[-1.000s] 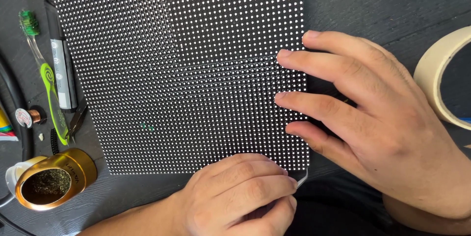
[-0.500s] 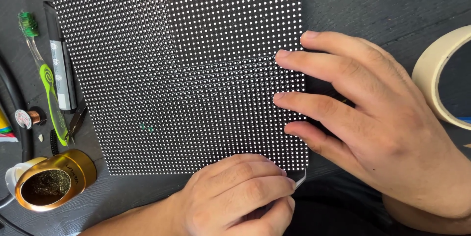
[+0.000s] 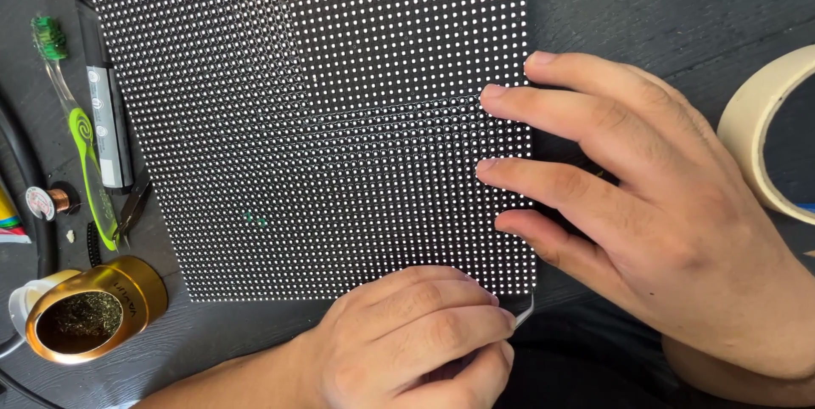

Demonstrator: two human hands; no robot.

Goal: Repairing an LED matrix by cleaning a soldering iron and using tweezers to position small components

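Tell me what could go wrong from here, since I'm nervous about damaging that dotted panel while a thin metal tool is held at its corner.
The thin metal tool pinched in the left hand sits at the dotted panel corner; a slip might scratch the dots. The right hand presses fingertips on the panel's right edge, which might smudge or strain it. The left forearm passes near the gold tin and might knock it.

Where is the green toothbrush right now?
In the head view the green toothbrush lies on the dark table at the far left, between a black marker and a small copper wire spool, above the gold tin.
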